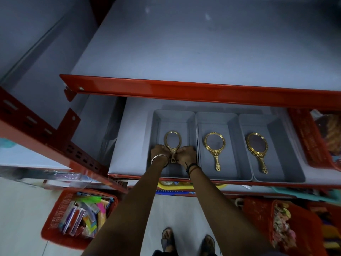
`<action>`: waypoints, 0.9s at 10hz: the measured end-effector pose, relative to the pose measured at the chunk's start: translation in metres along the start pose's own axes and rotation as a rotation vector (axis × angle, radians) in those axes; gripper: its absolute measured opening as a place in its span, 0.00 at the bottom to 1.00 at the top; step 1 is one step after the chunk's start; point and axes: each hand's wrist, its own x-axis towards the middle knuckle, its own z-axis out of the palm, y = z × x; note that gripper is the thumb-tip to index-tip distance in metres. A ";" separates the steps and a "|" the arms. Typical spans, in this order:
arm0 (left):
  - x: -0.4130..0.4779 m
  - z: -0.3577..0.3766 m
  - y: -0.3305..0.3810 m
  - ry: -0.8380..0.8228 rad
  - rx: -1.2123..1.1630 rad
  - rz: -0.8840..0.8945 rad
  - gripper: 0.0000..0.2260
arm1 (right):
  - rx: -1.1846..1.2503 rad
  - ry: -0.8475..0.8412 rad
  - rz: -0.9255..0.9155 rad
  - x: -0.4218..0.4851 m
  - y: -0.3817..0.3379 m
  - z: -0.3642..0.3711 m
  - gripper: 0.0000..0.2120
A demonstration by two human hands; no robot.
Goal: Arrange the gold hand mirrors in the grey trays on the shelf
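Observation:
Three grey trays stand side by side on the lower shelf. In the left tray (pixel 156 126) a gold hand mirror (pixel 172 140) lies with its oval head pointing to the back. My left hand (pixel 160 152) and my right hand (pixel 186 154) both grip its handle from either side. The middle tray (pixel 232 130) holds a second gold mirror (pixel 215 145), lying flat with its handle toward me. The right tray (pixel 280 133) holds a third gold mirror (pixel 257 147), handle toward me and slightly slanted.
A red-edged upper shelf (pixel 184 87) overhangs the trays. A red basket (pixel 310 141) sits at the shelf's right end. On the floor, a red basket of packets (pixel 55 218) is at the left, another red basket (pixel 295 228) at the right. My feet (pixel 186 241) stand between them.

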 end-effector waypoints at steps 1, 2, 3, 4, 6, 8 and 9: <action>0.000 -0.002 -0.001 -0.003 0.001 -0.003 0.07 | 0.054 0.026 0.009 -0.003 0.002 0.002 0.07; -0.003 -0.004 0.000 0.009 -0.003 0.000 0.07 | 0.051 0.025 -0.018 -0.007 0.003 0.004 0.07; -0.007 -0.006 -0.001 0.009 0.027 0.018 0.08 | 0.069 0.041 -0.018 -0.010 0.003 0.004 0.08; -0.009 -0.006 -0.002 0.011 0.039 0.026 0.09 | 0.093 0.048 -0.002 -0.010 0.003 0.005 0.08; -0.017 -0.006 0.000 0.005 0.103 0.061 0.11 | 0.066 0.026 0.030 -0.015 0.000 0.002 0.10; -0.034 -0.011 0.004 0.055 0.101 0.086 0.11 | 0.028 0.075 -0.054 -0.027 0.001 -0.010 0.18; -0.041 -0.019 0.007 0.148 0.068 0.219 0.12 | 0.002 0.151 -0.122 -0.040 -0.004 -0.025 0.12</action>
